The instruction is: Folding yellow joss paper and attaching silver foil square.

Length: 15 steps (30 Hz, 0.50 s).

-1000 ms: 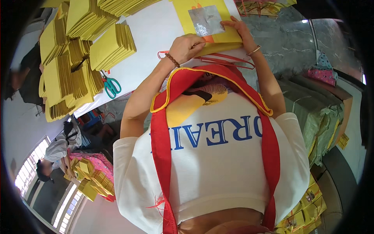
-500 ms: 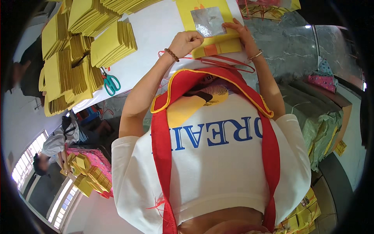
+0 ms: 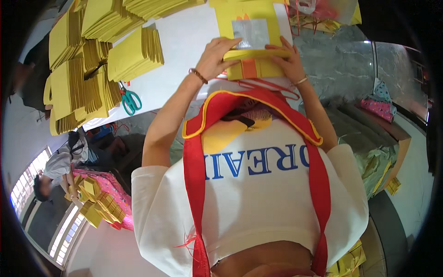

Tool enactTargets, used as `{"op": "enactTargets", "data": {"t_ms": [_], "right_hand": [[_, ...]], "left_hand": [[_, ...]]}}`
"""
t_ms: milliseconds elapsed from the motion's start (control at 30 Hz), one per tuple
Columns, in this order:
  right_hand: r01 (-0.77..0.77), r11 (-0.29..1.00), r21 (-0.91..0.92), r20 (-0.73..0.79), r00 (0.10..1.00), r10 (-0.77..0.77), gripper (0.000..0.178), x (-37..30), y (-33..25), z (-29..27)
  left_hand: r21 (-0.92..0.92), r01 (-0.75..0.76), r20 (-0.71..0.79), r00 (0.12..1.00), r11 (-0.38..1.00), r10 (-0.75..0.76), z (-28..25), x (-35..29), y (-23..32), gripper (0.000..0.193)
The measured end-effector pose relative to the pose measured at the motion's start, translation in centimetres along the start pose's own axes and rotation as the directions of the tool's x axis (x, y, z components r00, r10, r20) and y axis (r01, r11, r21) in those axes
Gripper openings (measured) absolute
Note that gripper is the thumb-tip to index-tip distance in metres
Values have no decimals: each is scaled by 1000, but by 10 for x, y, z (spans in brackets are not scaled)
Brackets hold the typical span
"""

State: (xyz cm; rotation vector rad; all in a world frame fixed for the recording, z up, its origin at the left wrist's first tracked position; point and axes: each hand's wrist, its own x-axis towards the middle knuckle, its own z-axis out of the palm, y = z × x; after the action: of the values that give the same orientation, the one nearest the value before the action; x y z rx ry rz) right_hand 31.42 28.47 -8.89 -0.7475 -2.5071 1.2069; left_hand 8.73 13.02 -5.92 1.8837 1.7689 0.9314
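Flat on the white table lies a piece of yellow paper with a shiny grey square on it. Its near part is folded up into a raised ridge, and an orange patch shows on that part. My left hand pinches the left end of the ridge, thumb on the near side and fingers over the top. At the right end my right hand grips the same ridge, fingers reaching over it. Red cords lie at the table's near edge, close to my apron.
Stacks of folded yellow paper cover the table's left side. Green-handled scissors lie by its near left edge. A wrapped bundle stands at the right. Another person handles yellow pieces at the lower left.
My left hand has gone from curled fingers to stretching along the fold with its thumb below. The right hand has shifted its grip. The ridge now stands higher between both hands.
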Motion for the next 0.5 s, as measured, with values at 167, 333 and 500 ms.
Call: {"op": "enactTargets", "data": {"t_ms": [167,333,500], "right_hand": [[-26,998,53,3,1000,26,27,-4,-4,0],[59,991,119,-84,995,-49,28,-7,-5,-4],[123,992,-19,-100,987,-124,31,-1,-1,-16]], "left_hand": [[-50,23,-98,995,998,-28,9,-2,-5,44],[144,-98,-99,989,985,113,12,-1,-9,34],[220,-95,-91,989,971,117,2,5,0,33]]}}
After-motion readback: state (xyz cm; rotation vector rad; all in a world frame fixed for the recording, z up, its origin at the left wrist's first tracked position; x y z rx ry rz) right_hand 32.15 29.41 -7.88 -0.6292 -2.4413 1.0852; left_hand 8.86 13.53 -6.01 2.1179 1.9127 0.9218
